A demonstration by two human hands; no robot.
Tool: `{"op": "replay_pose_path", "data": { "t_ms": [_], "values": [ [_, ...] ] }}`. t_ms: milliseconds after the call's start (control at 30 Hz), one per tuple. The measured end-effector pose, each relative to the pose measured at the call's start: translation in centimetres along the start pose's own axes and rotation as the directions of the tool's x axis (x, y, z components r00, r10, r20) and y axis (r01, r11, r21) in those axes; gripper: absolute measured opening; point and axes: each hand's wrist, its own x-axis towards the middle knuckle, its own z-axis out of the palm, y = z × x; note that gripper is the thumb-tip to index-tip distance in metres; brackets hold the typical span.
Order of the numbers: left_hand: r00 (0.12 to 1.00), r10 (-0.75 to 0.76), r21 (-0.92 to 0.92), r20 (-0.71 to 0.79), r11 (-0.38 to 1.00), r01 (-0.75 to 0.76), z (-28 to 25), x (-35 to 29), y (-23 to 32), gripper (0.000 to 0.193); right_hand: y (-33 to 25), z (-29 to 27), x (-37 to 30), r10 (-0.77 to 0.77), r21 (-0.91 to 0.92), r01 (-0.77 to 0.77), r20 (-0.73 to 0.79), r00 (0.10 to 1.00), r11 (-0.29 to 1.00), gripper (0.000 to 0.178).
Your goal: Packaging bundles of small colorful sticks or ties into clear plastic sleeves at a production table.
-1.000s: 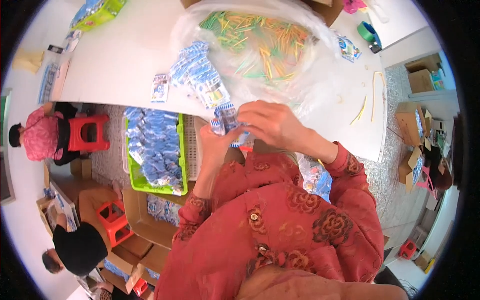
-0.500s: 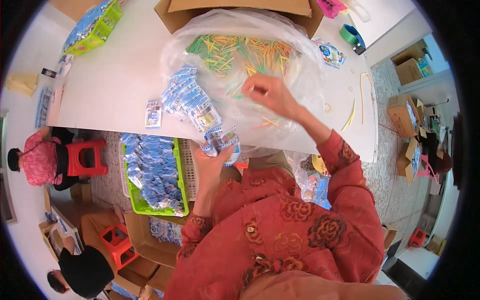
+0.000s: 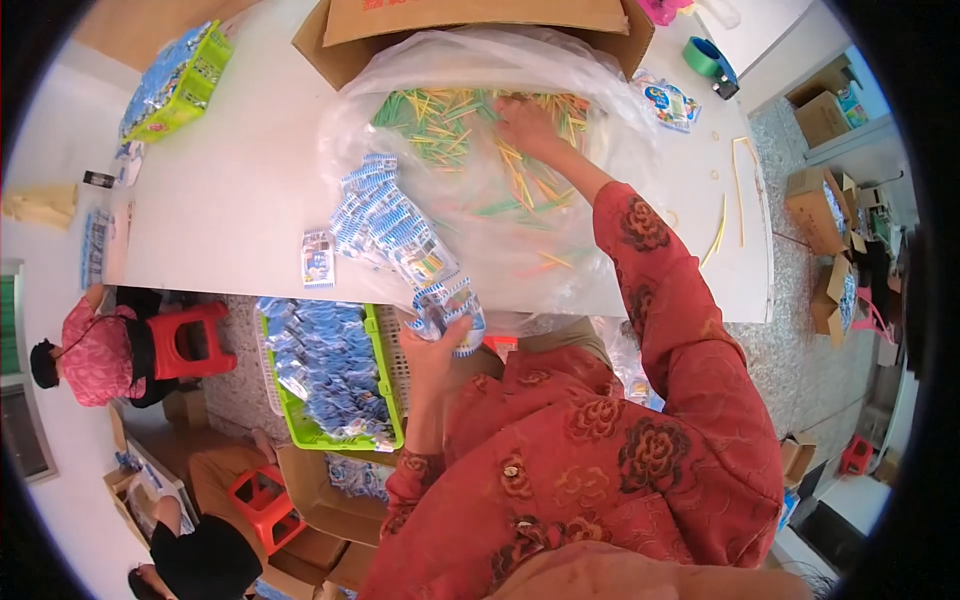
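My left hand (image 3: 437, 347) is closed round a small blue-and-white packet (image 3: 462, 318) at the table's front edge. From there a folded strip of similar packets (image 3: 390, 215) runs up the table, its lower end meeting the held one. My right hand (image 3: 528, 128) reaches far forward, fingers bent together at a loose pile of thin green, yellow and orange sticks (image 3: 430, 130). What its fingertips hold, if anything, is too small to make out. The sticks lie on a clear plastic bag (image 3: 470, 260) spread from a cardboard box. One single packet (image 3: 317, 258) lies left of the strip.
Below the table edge, a green crate (image 3: 300, 420) holds many blue packets. Another green basket (image 3: 200, 90) stands far left. The cardboard box (image 3: 470, 25) is at the back, a tape dispenser (image 3: 708, 65) at the right. Two people sit at left near red stools (image 3: 192, 340).
My right hand has moved forward, from above the bag to the stick pile. My left hand still grips the packet. The whole view has shifted slightly.
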Motion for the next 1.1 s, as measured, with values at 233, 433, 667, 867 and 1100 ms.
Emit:
{"op": "replay_pose_path", "data": {
  "t_ms": [233,433,667,867,1100],
  "values": [
    [0.998,-0.056,-0.034,-0.017,0.998,0.055,-0.9,0.2,-0.1,0.041,-2.5,1.4,3.0,-0.087,0.078,0.095,-0.101,0.991,0.992,0.021],
    [0.997,-0.07,-0.063,-0.022,0.996,0.068,-1.4,0.4,-0.2,0.044,-3.8,3.0,6.2,-0.176,0.09,0.168,0.091,0.98,0.982,0.021],
    [0.994,-0.097,-0.071,-0.042,0.993,0.094,-2.8,0.4,-0.3,0.047,-7.2,2.0,7.0,0.004,-0.206,0.057,0.287,0.958,0.977,0.038],
    [0.993,-0.111,-0.104,-0.032,0.989,0.107,-2.6,0.5,-0.4,0.042,-7.9,2.3,7.4,0.021,-0.252,0.069,0.337,0.941,0.965,0.045],
    [0.993,-0.108,-0.14,-0.043,0.985,0.101,-3.0,0.4,-0.5,0.039,-5.8,2.4,8.4,-0.032,-0.228,0.109,0.319,0.947,0.967,0.032]
  ]
}}
